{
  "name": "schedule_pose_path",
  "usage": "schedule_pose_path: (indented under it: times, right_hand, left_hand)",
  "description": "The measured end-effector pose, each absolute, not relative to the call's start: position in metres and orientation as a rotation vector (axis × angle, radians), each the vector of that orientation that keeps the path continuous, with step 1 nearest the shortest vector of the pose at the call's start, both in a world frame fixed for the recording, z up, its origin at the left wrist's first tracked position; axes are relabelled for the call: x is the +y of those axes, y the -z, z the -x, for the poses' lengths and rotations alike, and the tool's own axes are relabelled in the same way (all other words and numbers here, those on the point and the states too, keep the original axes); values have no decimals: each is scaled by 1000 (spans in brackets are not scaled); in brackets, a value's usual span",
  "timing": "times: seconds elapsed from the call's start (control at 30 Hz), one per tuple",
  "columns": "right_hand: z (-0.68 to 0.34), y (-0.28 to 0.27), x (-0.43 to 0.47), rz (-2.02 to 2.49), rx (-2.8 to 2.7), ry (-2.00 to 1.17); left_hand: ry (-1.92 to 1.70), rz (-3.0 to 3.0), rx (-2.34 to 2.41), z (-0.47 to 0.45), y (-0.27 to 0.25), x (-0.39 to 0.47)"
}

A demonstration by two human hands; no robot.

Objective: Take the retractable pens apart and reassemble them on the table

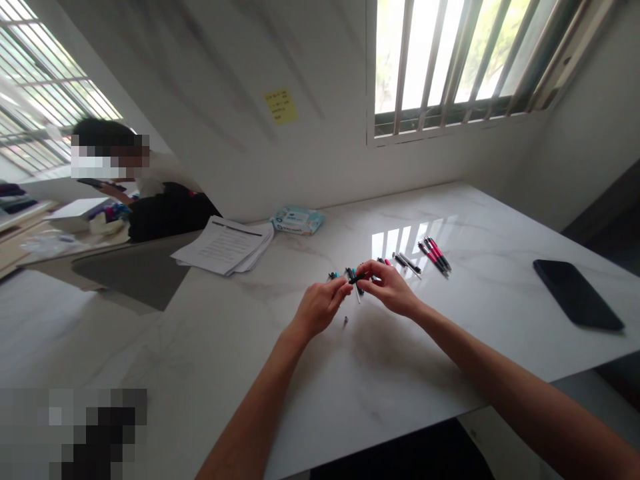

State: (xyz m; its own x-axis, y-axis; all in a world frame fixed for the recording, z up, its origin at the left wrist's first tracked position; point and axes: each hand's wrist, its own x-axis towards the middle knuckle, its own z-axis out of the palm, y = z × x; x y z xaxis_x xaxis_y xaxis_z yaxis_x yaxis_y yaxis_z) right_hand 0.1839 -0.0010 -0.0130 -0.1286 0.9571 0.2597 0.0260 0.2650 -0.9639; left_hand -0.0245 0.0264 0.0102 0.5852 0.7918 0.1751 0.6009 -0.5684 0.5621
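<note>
A short, slim black pen part [357, 279] with a dark, plain-looking barrel is held just above the worktop [310, 373], lying nearly level and slightly tilted between 2 hands, its finer detail too small to tell. The fingers of the left hand [320, 307] are pinched narrow on 1 end and those of the right hand [390, 287] grip the other, so that only a little of the dark barrel shows between them. Beyond the hands lie thin pen pieces [410, 264] and 2 red-and-black pens [437, 252], while 1 tiny piece [345, 321] rests nearer the person.
</note>
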Motion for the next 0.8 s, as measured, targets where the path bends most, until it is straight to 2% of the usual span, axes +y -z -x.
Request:
schedule_pose_path:
  times: [0.8]
  right_hand:
    - [-178,11,-4,839,-1292,-1138]
  left_hand:
    - [-564,-2348,1110,25,-8,28]
